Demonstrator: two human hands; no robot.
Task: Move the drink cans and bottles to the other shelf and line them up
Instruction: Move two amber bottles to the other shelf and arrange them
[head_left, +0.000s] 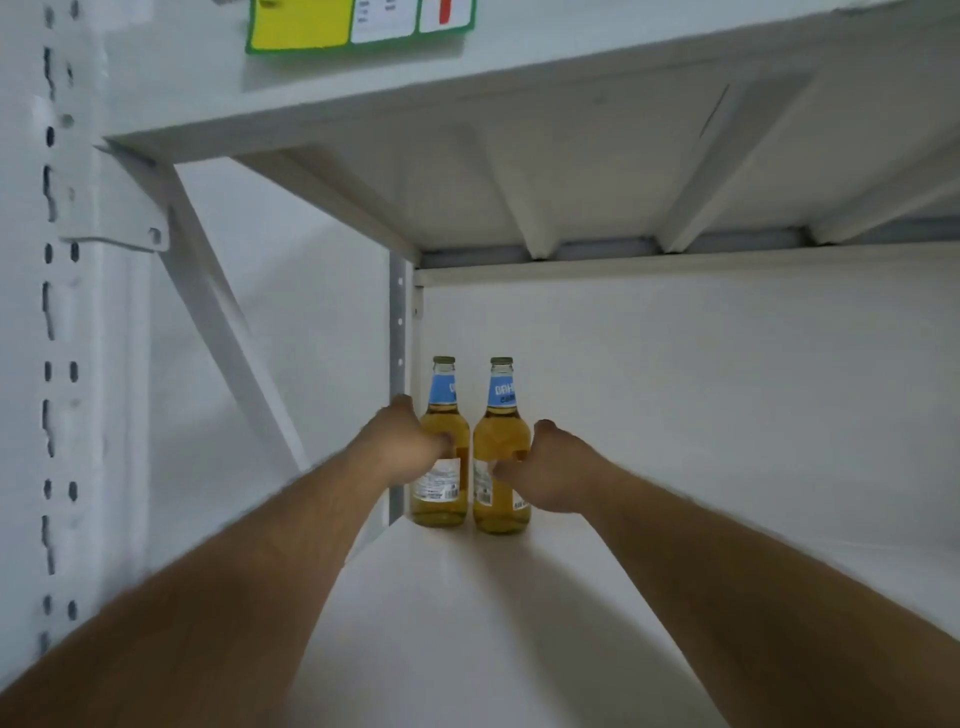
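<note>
Right now I see both my arms reaching deep into a white metal shelf (467, 623), toward its back left corner. Two bottles stand upright there, side by side and just apart, on the shelf's bare white board. Each is clear glass with golden drink, a pale blue neck label and a greenish cap.

My left hand (402, 449) wraps the left bottle (441, 499) at mid-body, fingers curled round its far side, thumb at the front by the white barcode label. My right hand (540, 467) grips the right bottle (498, 441) at about the same height, fingers clenched round its right side. Both bottle bases touch the shelf board.

The left bottle sits just beside the rear upright (399, 332), a grey perforated post in the corner. Behind the bottles is a plain white back panel (675, 389). Overhead runs the underside of the upper shelf (519, 182), white with ribbed stiffeners. A slanted brace (218, 312) runs from the front post (62, 312), which is white and slotted, down toward the back. A yellow and green price tag (358, 23) hangs on the upper shelf's front edge. Light is soft, with my arms casting faint shadows on the board.
</note>
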